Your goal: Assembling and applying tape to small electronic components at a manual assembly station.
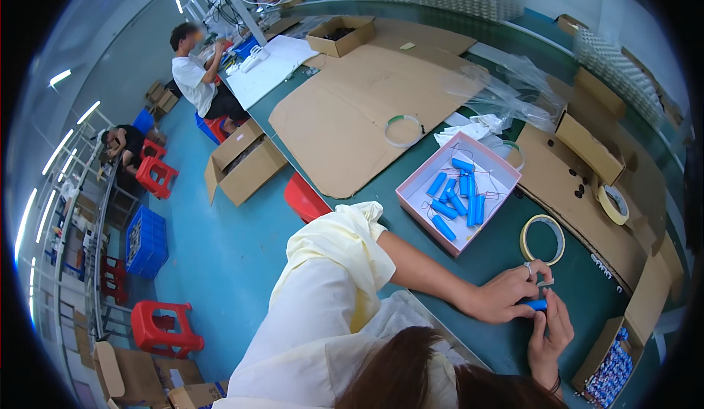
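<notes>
Over the green table, both hands meet at one small blue cylindrical battery (537, 305). My left hand (504, 293), with a ring on one finger, is closed, its thumb against the battery's left end. A small pale strip (545, 283) shows at its fingertips. From the right, my right hand (550, 338) pinches the battery between thumb and fingers. Just beyond my hands lies a roll of yellowish tape (543, 240). Farther left, a pink-and-white open box (424, 222) holds several blue batteries (444, 209) with thin wires.
At the right edge stands a carton (591, 361) of small blue-and-white parts. Another tape roll (613, 204) and an open carton (587, 149) rest on cardboard. A large cardboard sheet (345, 116) covers the table's far part. A red stool (167, 328) stands left; a person (198, 75) sits beyond.
</notes>
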`<state>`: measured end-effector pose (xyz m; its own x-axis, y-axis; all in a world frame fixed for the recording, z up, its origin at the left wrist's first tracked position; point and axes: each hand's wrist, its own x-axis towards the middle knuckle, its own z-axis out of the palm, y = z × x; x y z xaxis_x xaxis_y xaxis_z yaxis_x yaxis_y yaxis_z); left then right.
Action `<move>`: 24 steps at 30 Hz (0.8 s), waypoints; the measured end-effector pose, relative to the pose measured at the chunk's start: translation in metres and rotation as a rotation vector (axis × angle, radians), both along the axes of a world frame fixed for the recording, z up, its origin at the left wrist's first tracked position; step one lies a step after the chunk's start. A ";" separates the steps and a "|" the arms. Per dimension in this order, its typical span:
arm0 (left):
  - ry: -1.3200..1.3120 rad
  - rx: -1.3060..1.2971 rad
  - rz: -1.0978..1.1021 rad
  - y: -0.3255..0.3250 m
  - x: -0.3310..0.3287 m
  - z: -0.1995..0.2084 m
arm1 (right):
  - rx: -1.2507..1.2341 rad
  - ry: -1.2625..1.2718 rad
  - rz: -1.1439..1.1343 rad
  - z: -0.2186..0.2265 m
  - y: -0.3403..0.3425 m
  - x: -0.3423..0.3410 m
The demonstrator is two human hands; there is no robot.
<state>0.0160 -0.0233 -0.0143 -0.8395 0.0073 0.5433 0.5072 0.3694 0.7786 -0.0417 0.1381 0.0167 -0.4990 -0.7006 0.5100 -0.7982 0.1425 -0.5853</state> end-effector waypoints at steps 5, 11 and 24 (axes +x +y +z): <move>0.045 -0.025 0.004 0.000 0.004 0.007 | -0.044 -0.283 -0.021 0.007 0.004 0.004; 0.091 -0.057 0.021 0.000 0.002 0.004 | -0.099 -0.460 -0.040 0.003 -0.001 0.003; 0.094 0.034 0.105 0.000 0.002 -0.007 | 0.052 -0.210 -0.004 -0.006 -0.005 0.000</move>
<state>0.0181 -0.0235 -0.0215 -0.7801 -0.0978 0.6180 0.5382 0.3989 0.7425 -0.0417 0.1334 0.0104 -0.5934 -0.7212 0.3574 -0.6588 0.1800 -0.7305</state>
